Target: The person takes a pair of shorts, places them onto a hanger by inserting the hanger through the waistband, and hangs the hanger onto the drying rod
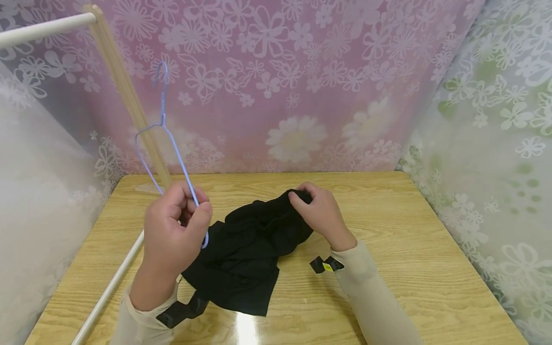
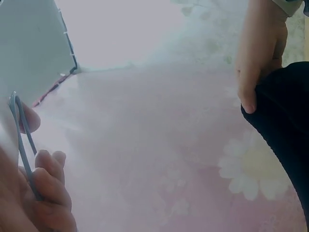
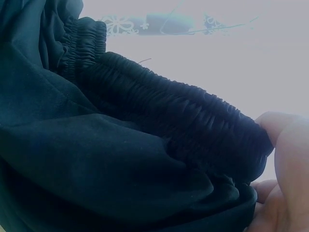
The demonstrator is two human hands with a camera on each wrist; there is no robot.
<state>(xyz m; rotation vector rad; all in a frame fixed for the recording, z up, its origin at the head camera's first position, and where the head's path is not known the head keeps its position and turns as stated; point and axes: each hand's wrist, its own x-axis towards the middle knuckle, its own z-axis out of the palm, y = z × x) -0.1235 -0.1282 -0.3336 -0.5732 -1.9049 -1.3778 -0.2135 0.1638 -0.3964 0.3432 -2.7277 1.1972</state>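
My left hand holds a thin blue clothes hanger by one side, raised over the table with its hook upward. The hanger's looped end pokes out below the thumb and overlaps a black garment. At the garment's far right edge, my right hand pinches the waistband, thumb on the near side. Close up in the right wrist view, that waistband is gathered elastic. The cloth hangs in loose folds toward the left, its lower part spread low over the table.
A wooden table lies underneath. On the left stands a rack with a wooden upright, a white top bar and a white lower bar. Flowered curtains close off the back and sides.
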